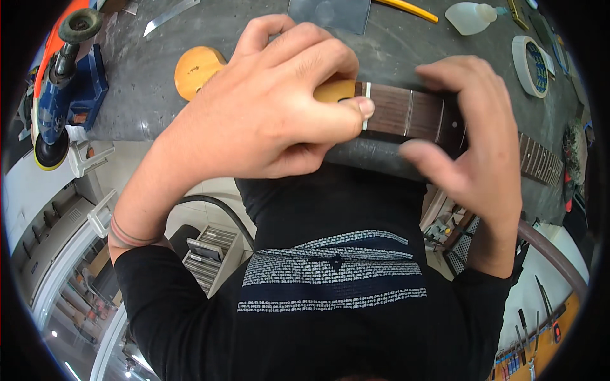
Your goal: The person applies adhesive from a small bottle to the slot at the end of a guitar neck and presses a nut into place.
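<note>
A guitar neck lies across the grey workbench [146,76], with its yellow wooden headstock [196,68] to the left and its dark fretboard [391,108] running right. My left hand [273,108] wraps over the headstock end, thumb pressed beside the pale nut [367,90]; its palm hides much of the headstock. Over the fretboard arches my right hand [486,127], slightly blurred, its thumb and fingers spread to either side of the neck. Whether its fingertips touch the wood I cannot tell. Past that hand, more of the fretted neck shows.
At the left stands a blue power tool [54,114] with a round pad. Along the back lie a metal strip [168,17], a dark sheet [330,14], a yellow stick [410,9], a translucent bottle [469,18] and a white ring-shaped roll [522,63]. Below the bench runs a black hose [222,208].
</note>
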{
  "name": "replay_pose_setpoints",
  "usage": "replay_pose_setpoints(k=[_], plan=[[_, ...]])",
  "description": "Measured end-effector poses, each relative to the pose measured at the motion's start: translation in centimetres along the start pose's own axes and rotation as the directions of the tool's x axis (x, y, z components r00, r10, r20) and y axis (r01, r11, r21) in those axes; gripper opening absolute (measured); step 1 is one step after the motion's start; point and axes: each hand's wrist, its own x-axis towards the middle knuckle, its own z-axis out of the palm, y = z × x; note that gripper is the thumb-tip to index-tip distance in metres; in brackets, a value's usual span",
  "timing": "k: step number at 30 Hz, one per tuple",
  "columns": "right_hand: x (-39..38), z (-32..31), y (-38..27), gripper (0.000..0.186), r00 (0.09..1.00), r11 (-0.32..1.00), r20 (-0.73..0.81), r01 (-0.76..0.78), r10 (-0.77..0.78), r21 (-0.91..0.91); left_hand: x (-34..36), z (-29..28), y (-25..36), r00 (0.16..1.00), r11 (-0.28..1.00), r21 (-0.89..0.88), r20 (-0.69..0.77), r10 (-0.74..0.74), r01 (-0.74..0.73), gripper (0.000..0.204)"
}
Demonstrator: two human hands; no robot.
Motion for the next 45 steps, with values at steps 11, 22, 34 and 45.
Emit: replay_pose_setpoints(k=[11, 22, 34, 45], plan=[[-0.1, -1.8, 7.6, 0.045, 0.869, 0.908, -0.267, -0.382, 0.416, 0.174, -0.2, 1.3, -1.8, 0.989, 0.984, 0.096, 0.011, 0.15, -0.15, 0.037], [-0.1, -2.1, 5.6, 0.045, 0.855, 0.907, -0.305, -0.413, 0.419, 0.088, 0.1, 0.7, -0.4, 0.996, 0.993, -0.079, -0.038, 0.085, -0.087, 0.037], [-3.2, 1.2, -0.6, 0.056, 0.993, 0.943, -0.097, 0.036, -0.072, -0.332, 0.2, 0.5, -0.4, 0.992, 0.99, -0.072, -0.044, 0.121, -0.124, 0.039], [-1.1, -0.8, 0.2, 0.045, 0.999, 0.986, -0.054, -0.002, -0.007, -0.164, 2.3, -2.9, -1.5, 0.965, 0.864, -0.455, 0.234, -0.117, 0.215, 0.034]])
